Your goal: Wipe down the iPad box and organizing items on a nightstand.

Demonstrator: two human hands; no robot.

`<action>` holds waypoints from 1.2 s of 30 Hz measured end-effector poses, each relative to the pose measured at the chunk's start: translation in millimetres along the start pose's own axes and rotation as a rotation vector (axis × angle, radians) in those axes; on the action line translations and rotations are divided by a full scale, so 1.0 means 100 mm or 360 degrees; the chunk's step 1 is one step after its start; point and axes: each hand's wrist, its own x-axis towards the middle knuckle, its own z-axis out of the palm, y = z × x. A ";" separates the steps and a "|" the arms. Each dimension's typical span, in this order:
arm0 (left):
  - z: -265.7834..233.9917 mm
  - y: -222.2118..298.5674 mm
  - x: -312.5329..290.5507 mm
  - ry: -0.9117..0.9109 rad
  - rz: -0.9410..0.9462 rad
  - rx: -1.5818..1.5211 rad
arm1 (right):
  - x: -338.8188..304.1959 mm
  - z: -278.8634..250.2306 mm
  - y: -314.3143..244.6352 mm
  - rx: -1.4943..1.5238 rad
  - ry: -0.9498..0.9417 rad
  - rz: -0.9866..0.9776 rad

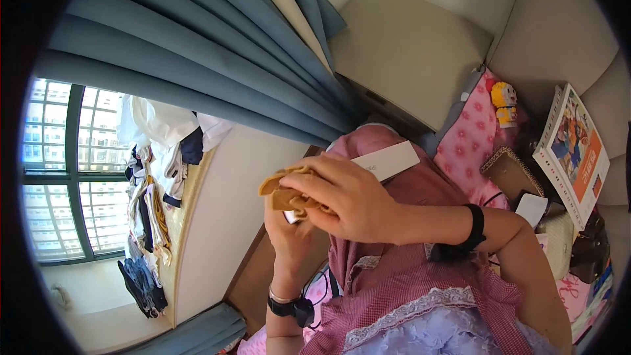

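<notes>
My right hand is closed on a bunched mustard-brown cloth, its fingers curled over the folds. Just below and behind it, my left hand is raised with the fingers largely covered by the cloth and the right hand. A small white edge shows between the cloth and my left hand; what it belongs to is hidden. On my lap, just beyond the right hand, lies a slim white box on the reddish checked apron.
Right of me are a pink patterned cloth, a yellow-and-red figurine, an open brown box and an upright book. A beige-topped cabinet stands ahead. Blue curtains and piled clothes are on the left.
</notes>
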 end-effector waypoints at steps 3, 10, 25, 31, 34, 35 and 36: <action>-0.02 0.07 0.00 0.0049 -0.0051 0.0235 | -0.15 -0.08 0.25 -0.0188 -0.0043 0.0208; -0.03 -0.07 -0.03 0.0240 -0.0094 0.0248 | -0.59 -0.50 0.97 -0.0385 0.0182 0.0901; 0.10 0.15 0.07 0.0070 0.0097 0.0385 | -0.15 -0.01 -0.01 -0.0066 0.0175 0.0317; -0.01 -0.11 -0.19 0.0165 -0.0076 0.0035 | -0.25 0.00 0.26 -0.0009 -0.0020 0.0144; -0.09 -0.28 -0.30 0.0287 -0.0113 0.0058 | -0.36 -0.16 0.56 -0.0298 0.0030 0.0384; -0.09 -0.32 -0.32 0.0298 -0.0121 0.0050 | -0.40 -0.24 0.69 -0.0415 0.0058 0.0453; -0.09 -0.35 -0.32 0.0329 -0.0107 -0.0019 | -0.45 -0.33 0.78 -0.0410 0.0080 0.0569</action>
